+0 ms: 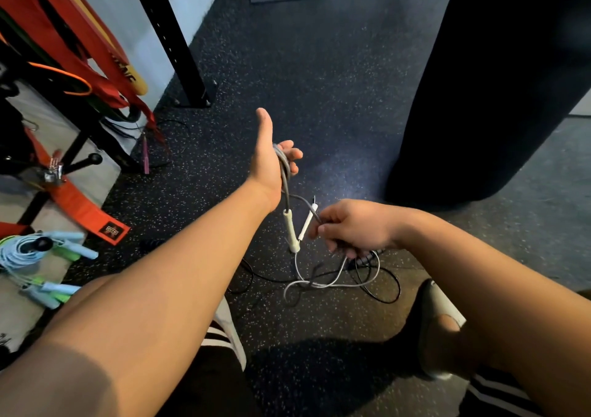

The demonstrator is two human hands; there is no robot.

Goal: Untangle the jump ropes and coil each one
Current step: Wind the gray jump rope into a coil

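Left arm (192, 256): bare, stretched forward.
Left hand (270, 163): thumb straight up, fingers (291, 152) curled round grey rope (287, 194).
Right arm (463, 256): bare, bent inward.
Right hand (355, 228): lower, knuckles up, fingers pinching the same rope.

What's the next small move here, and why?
Probably the right hand should bring another loop over the left hand: the grey rope already wraps that palm, but its tail lies on the floor, crossing a black rope.
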